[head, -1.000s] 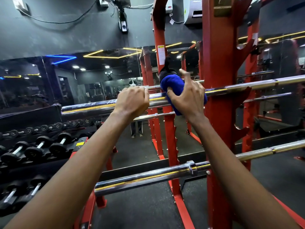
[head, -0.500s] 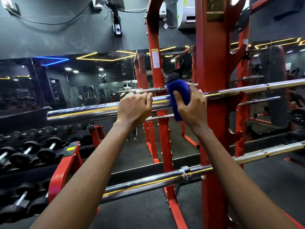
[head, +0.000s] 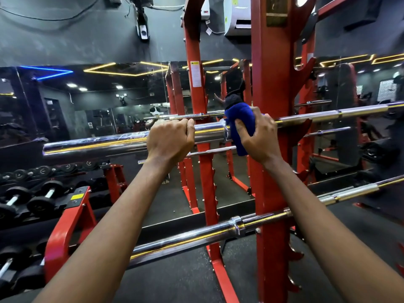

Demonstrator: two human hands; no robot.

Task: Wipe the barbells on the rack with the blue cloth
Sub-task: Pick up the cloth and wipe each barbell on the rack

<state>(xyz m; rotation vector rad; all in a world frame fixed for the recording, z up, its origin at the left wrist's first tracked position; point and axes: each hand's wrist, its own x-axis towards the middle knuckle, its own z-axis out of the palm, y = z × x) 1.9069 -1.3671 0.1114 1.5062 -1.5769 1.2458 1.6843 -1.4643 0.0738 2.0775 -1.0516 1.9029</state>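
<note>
Blue cloth [head: 240,125] slid right; collar [head: 226,133] exposed.

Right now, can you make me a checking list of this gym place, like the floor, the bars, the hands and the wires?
Surface: dark speckled floor under the rack.
Job's things: upper barbell lies across the red rack; blue cloth is wrapped round it beside the collar; lower barbell rests below.
Clutter: dumbbells on a stand at the left.
Grippers: left hand grips the upper barbell's sleeve; right hand grips the blue cloth round the bar.
Cables: black cable runs along the wall, top left.
Surroundings: mirror behind; white air conditioner up high.
</note>
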